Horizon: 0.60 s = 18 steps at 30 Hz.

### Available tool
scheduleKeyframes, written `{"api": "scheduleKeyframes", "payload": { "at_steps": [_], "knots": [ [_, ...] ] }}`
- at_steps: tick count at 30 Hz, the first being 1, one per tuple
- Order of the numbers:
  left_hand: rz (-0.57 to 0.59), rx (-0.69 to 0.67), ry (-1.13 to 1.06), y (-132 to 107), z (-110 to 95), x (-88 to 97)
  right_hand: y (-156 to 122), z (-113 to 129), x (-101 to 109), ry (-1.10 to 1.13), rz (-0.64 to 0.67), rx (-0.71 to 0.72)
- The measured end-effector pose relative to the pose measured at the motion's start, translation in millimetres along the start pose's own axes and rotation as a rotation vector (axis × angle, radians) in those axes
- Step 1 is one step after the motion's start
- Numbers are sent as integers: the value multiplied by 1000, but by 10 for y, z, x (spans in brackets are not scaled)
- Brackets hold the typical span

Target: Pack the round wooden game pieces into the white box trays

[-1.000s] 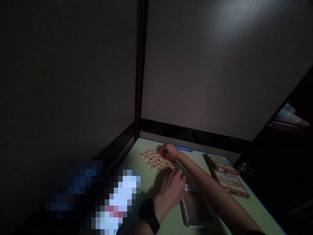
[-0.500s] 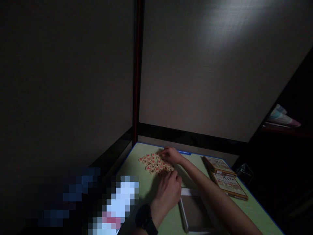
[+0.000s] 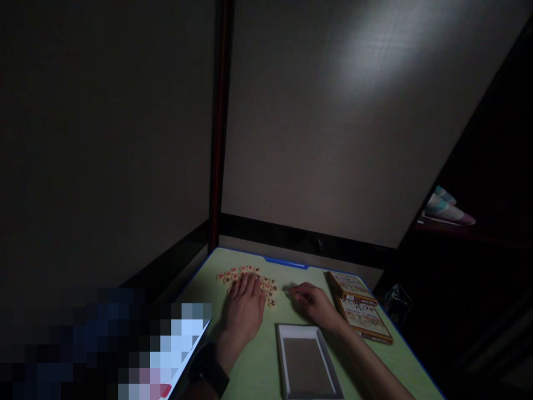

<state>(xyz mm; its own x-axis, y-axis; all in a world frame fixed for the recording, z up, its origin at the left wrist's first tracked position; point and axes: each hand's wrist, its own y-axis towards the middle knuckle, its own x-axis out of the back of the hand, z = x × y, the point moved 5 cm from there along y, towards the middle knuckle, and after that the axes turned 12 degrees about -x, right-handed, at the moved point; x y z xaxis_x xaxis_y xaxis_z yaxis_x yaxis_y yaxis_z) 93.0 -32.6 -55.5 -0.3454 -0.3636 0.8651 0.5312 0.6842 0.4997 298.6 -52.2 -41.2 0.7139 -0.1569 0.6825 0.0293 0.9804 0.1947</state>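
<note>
Round Chinese chess pieces (image 3: 232,273) with red or dark characters lie in a loose cluster on the pale green table (image 3: 287,308). Over the near part of this cluster lies my left hand (image 3: 245,308), flat with its fingers stretched out, covering several pieces; a dark watch is on its wrist. My right hand (image 3: 313,303) hovers just right of the cluster, its fingers bent but apart, and I see no piece plainly in it. Nearer to me, between the forearms, sits a shallow white-rimmed box tray (image 3: 281,350) with a brownish bottom.
Two flat printed boxes (image 3: 364,319) overlap on the table's right side. A blue handle (image 3: 287,263) is on the far edge, close to the wall panels (image 3: 316,139). Beyond the right edge stands a dark bin-like object (image 3: 397,303). A blurred-out patch fills the lower left.
My left hand has moved forward and flattened over the pieces. My right hand has drawn back from the cluster's far side to its right. The view has shifted slightly right.
</note>
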Motion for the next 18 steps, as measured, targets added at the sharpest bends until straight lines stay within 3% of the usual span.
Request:
{"api": "scheduleKeyframes", "payload": {
  "at_steps": [4, 9, 13, 18],
  "knots": [
    [59, -20, 18, -65, 22, -161, -316, -14, 37, 136, -102, -83],
    [71, -56, 56, -83, 74, -273, -624, 2, 69, 192, -207, -85],
    [77, -69, 51, -80, 113, -314, -640, -57, 41, 200, -316, -117],
    [105, -55, 41, -61, 110, -271, -568, -141, -30, 205, -291, -160]
  ]
}}
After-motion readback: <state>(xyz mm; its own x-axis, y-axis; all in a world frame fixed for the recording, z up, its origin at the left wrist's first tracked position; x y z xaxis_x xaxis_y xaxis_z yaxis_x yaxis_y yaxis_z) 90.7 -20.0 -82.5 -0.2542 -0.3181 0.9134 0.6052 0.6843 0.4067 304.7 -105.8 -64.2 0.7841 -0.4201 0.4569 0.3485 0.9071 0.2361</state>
